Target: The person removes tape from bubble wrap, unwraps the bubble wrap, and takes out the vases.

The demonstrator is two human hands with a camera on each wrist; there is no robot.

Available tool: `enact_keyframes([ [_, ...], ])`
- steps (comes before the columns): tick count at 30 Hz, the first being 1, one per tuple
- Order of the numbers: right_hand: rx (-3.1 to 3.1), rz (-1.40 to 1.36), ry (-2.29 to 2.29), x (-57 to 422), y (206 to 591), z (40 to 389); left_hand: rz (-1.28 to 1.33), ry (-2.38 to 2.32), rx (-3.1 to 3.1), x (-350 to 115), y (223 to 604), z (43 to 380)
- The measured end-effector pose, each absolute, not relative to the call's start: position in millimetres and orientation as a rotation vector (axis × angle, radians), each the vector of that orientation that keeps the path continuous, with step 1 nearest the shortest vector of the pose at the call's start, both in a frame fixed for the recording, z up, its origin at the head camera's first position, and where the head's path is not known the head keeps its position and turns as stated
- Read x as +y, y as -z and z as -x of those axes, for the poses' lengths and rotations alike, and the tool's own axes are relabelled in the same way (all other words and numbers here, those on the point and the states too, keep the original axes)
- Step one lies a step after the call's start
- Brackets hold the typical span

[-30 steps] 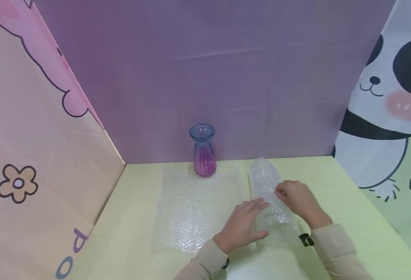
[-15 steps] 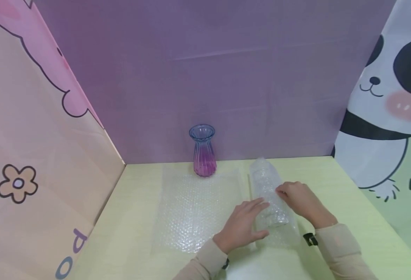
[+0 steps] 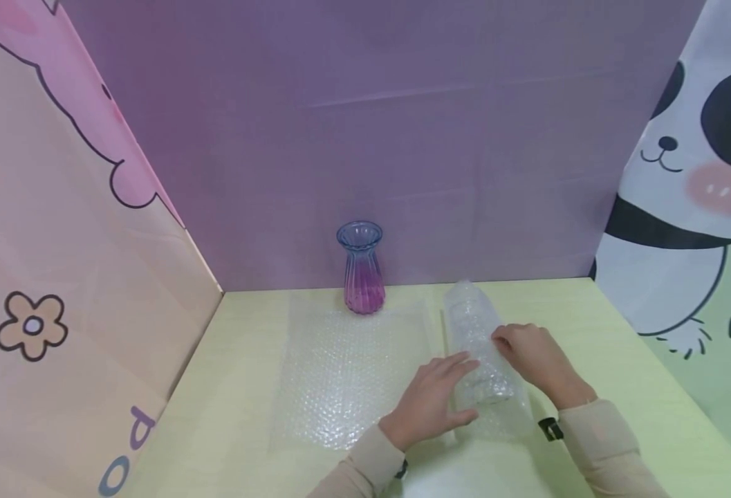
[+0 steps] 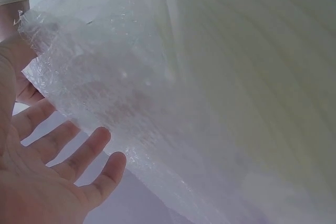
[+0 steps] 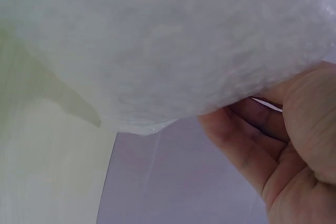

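Note:
A bundle rolled in clear bubble wrap (image 3: 469, 319) lies on the right half of the table; what it contains cannot be made out. My right hand (image 3: 536, 356) pinches the wrap's edge on the bundle's right side, and in the right wrist view the wrap (image 5: 173, 61) spreads up from the fingertips. On the near left side, my left hand (image 3: 424, 404) has its fingers extended over the bundle, its thumb apart from them. The left wrist view shows those fingers (image 4: 86, 153) spread beside the wrap, without a curl round it.
A second bubble wrap sheet (image 3: 340, 373) lies flat to the left. At its far edge stands a ribbed glass vase (image 3: 364, 280), blue above and pink below. Behind the pale table (image 3: 222, 387) rises a purple backdrop (image 3: 402, 138), with printed panels at both sides.
My right hand has shifted very slightly right and toward me, still pinching the wrap. The left hand, bundle, flat sheet and vase stay where they were.

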State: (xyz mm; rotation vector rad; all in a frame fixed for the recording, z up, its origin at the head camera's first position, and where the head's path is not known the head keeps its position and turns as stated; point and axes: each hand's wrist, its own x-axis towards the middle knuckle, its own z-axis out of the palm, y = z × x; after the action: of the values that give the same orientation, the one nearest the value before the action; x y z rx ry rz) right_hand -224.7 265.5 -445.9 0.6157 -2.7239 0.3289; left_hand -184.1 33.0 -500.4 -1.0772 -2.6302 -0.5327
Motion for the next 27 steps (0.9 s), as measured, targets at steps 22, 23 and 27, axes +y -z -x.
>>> enact_keyframes([
  [22, -2.715, -0.478, -0.475, 271.1, 452.4, 223.5, 1.099, 0.482, -2.653, 35.3, 497.8, 180.1],
  [23, -2.709, -0.469, -0.485, 271.6, 453.2, 223.5, 1.096, 0.481, -2.651, 35.4, 497.6, 180.0],
  [27, -2.676, -0.426, -0.567, 274.5, 455.6, 222.9, 1.086, 0.472, -2.646, 36.0, 497.1, 179.6],
])
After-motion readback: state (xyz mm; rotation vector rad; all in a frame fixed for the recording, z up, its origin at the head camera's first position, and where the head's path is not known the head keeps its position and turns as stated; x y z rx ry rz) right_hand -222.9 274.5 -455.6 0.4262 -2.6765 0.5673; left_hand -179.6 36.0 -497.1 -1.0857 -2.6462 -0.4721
